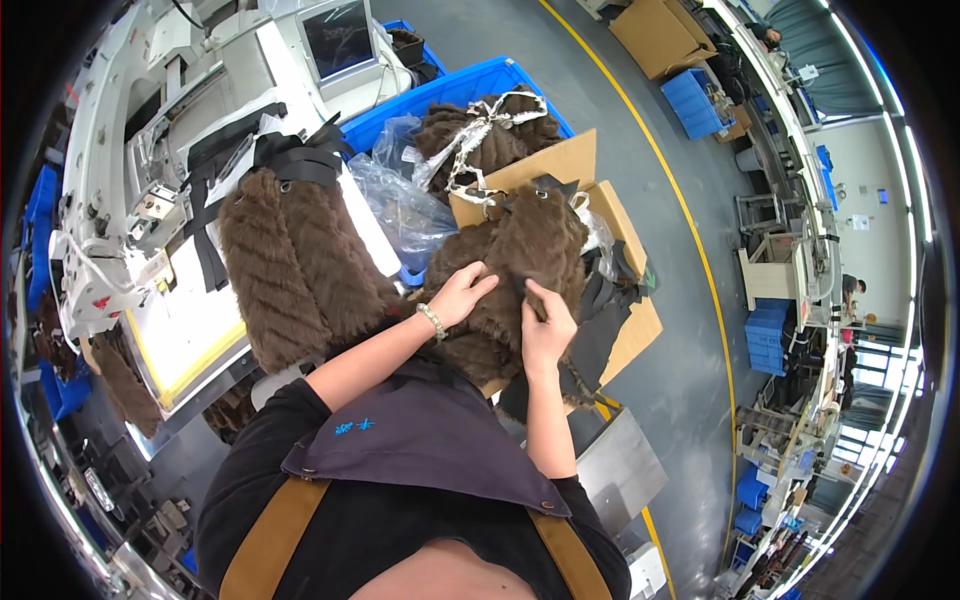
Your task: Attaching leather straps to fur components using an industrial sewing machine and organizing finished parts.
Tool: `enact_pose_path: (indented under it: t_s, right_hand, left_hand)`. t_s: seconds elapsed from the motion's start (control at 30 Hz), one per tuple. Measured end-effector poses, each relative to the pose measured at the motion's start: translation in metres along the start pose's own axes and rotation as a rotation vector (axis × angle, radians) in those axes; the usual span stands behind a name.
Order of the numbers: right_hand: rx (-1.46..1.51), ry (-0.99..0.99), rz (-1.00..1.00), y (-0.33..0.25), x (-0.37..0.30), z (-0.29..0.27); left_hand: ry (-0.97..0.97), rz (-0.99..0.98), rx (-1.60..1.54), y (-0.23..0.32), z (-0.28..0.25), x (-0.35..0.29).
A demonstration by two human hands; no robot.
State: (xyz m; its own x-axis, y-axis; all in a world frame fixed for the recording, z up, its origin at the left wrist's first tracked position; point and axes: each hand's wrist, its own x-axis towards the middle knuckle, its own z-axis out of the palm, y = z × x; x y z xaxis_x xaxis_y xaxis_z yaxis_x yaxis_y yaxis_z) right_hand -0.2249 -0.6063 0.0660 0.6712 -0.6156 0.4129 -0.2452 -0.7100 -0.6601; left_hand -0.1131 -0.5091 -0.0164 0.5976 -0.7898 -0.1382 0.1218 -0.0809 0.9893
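A brown fur piece [537,235] with a small metal ring at its top lies over more fur above a cardboard box [565,160]. My left hand [465,293], with a beaded bracelet at the wrist, rests on the fur, thumb and fingers pressed together at its edge. My right hand [548,325] is closed, its fingers curled on a fold of the same fur piece. How much fur each hand grips is partly hidden. To the left, two long brown fur panels [290,265] hang over the machine table's edge, black straps [305,165] at their top.
A white sewing machine [110,210] with a screen [338,38] stands at left. Behind the box, a blue bin [510,72] holds bundled fur [490,135] tied with white strips, beside clear plastic [395,205]. A yellow line [690,220] crosses the grey floor. Workbenches and blue crates [768,335] line the right.
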Motion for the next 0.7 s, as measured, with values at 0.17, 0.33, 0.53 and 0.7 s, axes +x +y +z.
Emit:
enact_pose_path:
  t_s: [0.17,0.33,0.53,0.7]
  right_hand:
    - [-0.313,0.26,-0.322,0.003,0.012,0.002]
    - [-0.443,-0.016,-0.333,-0.001,0.0,0.019]
    - [-0.502,-0.194,-0.229,-0.008,0.001,0.026]
    - [-0.279,-0.309,-0.071,-0.023,0.003,0.03]
  left_hand:
    - [0.062,0.005,0.04,0.002,0.005,-0.004]
    - [0.063,0.023,0.01,0.003,0.01,-0.005]
    - [0.001,-0.045,-0.146,-0.006,0.001,0.007]
    - [-0.122,-0.259,-0.297,-0.003,-0.016,0.028]
